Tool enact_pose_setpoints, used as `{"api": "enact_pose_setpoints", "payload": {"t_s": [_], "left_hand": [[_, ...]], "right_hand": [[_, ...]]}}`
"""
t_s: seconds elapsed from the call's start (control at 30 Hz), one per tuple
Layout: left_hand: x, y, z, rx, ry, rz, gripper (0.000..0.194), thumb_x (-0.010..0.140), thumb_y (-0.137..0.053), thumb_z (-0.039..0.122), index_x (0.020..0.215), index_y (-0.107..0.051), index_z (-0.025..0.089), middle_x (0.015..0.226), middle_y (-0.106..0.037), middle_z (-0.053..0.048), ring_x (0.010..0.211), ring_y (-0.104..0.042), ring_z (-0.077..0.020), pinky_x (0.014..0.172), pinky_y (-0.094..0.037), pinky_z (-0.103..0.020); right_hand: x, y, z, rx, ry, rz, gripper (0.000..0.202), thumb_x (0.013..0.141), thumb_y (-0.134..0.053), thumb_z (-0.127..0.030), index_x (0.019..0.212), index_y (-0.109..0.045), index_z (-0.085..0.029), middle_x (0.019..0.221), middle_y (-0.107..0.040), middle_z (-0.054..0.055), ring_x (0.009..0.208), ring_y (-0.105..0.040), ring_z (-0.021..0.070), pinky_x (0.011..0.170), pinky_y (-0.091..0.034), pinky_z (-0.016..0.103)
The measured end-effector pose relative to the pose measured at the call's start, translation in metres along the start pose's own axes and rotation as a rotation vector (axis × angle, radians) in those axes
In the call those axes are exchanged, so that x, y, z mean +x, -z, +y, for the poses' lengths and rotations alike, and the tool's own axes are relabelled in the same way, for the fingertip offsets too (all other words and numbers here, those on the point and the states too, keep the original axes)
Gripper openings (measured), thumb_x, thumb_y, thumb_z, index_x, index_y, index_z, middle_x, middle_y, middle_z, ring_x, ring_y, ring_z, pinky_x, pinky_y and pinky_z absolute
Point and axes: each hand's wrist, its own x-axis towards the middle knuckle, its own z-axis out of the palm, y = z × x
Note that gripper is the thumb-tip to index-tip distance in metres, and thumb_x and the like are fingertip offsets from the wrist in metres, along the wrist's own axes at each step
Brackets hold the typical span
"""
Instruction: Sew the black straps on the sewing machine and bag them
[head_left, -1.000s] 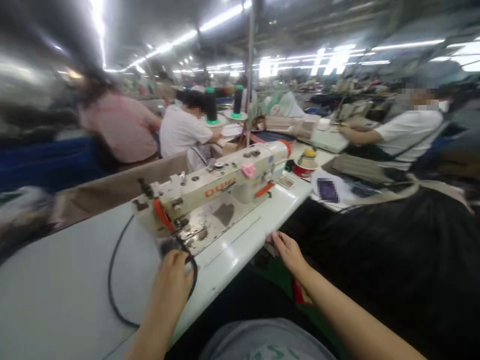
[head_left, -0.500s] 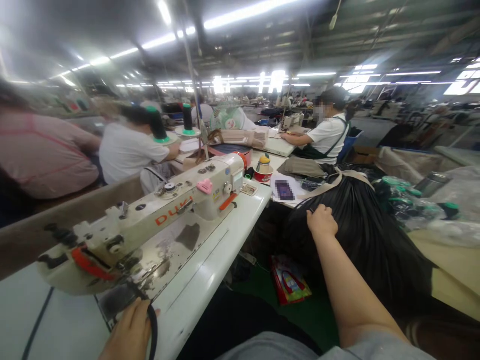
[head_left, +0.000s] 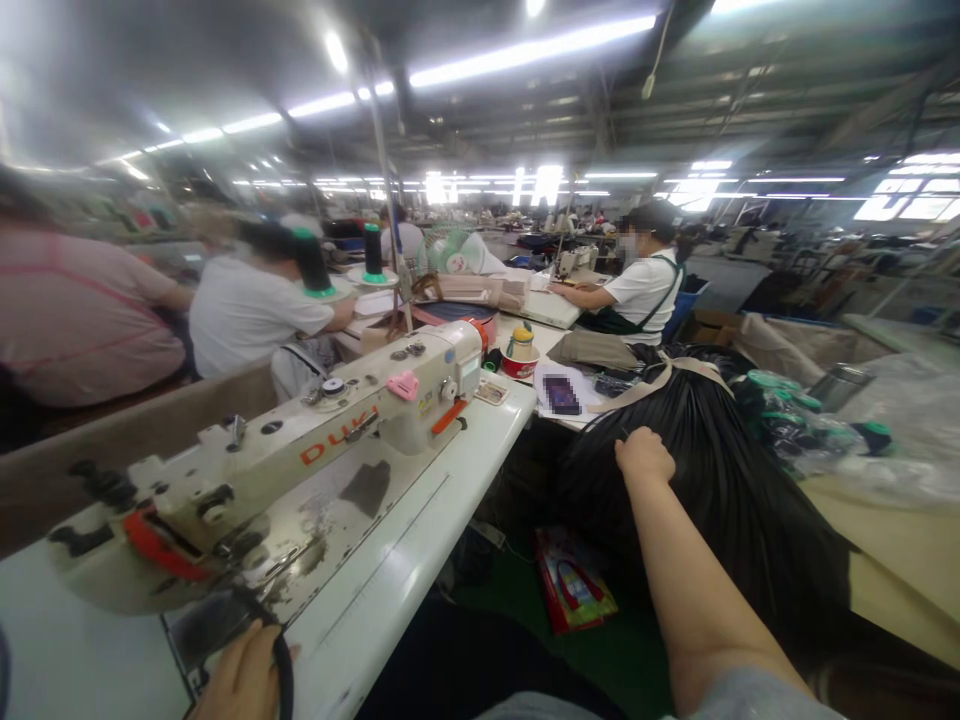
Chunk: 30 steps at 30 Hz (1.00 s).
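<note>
My left hand [head_left: 244, 675] is at the bottom left, on the near end of the sewing machine [head_left: 300, 450]. A black strip [head_left: 283, 675] runs between its thumb and fingers, which close round it. Farther right, my right hand [head_left: 645, 456] is closed on strands of a large bundle of black strips [head_left: 720, 480]. A beige band [head_left: 637, 392] ties the bundle near its top. Below the machine's head lies a dark piece [head_left: 206, 630], partly hidden by my left hand.
A phone [head_left: 561, 394] lies on white paper beside a red bowl [head_left: 520, 362]. Bagged thread spools [head_left: 787, 405] sit at the right. A colourful bag [head_left: 574, 580] is on the green floor. One person [head_left: 649, 285] works across; others sit at the left.
The view has shifted slightly, so the machine sits a little farther left and lower. Both hands keep their hold, with no clear movement of the bundle.
</note>
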Motion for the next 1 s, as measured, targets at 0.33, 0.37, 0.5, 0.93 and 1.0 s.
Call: {"api": "enact_pose_setpoints", "payload": {"t_s": [0.33, 0.37, 0.5, 0.93, 1.0], "left_hand": [[0.005, 0.026, 0.049, 0.113, 0.051, -0.005, 0.031, 0.096, -0.042, 0.034, 0.114, -0.063, 0.02, 0.125, -0.069, -0.014, 0.115, -0.067, -0.027, 0.104, -0.054, -0.04], [0.006, 0.028, 0.053, 0.118, 0.048, 0.0, 0.03, 0.097, -0.042, 0.034, 0.113, -0.063, 0.021, 0.124, -0.069, -0.014, 0.115, -0.068, -0.0262, 0.105, -0.053, -0.039], [0.009, 0.031, 0.061, 0.164, 0.026, 0.027, 0.027, 0.099, -0.043, 0.03, 0.111, -0.064, 0.018, 0.125, -0.07, -0.016, 0.113, -0.069, -0.0255, 0.102, -0.054, -0.038], [0.008, 0.036, 0.066, 0.141, 0.037, 0.063, 0.024, 0.098, -0.05, 0.03, 0.112, -0.065, 0.018, 0.126, -0.069, -0.016, 0.106, -0.071, -0.0255, 0.096, -0.057, -0.037], [0.007, 0.035, 0.066, 0.137, 0.043, 0.07, 0.024, 0.099, -0.05, 0.031, 0.113, -0.064, 0.019, 0.126, -0.068, -0.015, 0.107, -0.071, -0.0247, 0.097, -0.057, -0.036]], "right_hand": [[0.016, 0.0, -0.004, 0.276, -0.032, -0.077, 0.021, 0.085, -0.075, -0.033, 0.095, -0.072, -0.015, 0.103, -0.073, 0.016, 0.103, -0.071, 0.0315, 0.088, -0.056, 0.043], [0.013, -0.004, -0.004, 0.322, -0.019, -0.089, 0.021, 0.089, -0.073, -0.034, 0.096, -0.071, -0.015, 0.1, -0.073, 0.012, 0.097, -0.071, 0.0266, 0.086, -0.056, 0.04], [-0.024, -0.04, -0.004, 0.512, 0.0, -0.204, 0.028, 0.101, -0.065, -0.042, 0.106, -0.067, -0.015, 0.093, -0.071, 0.002, 0.076, -0.068, 0.0142, 0.072, -0.059, 0.031], [-0.087, -0.104, -0.01, 0.86, -0.122, -0.552, 0.03, 0.103, -0.062, -0.044, 0.103, -0.066, -0.014, 0.081, -0.064, -0.002, 0.057, -0.056, 0.0077, 0.051, -0.05, 0.021], [-0.072, -0.098, -0.013, 0.918, -0.134, -0.45, 0.034, 0.105, -0.057, -0.048, 0.103, -0.065, -0.014, 0.078, -0.062, -0.003, 0.052, -0.052, 0.0068, 0.048, -0.045, 0.02]]}}
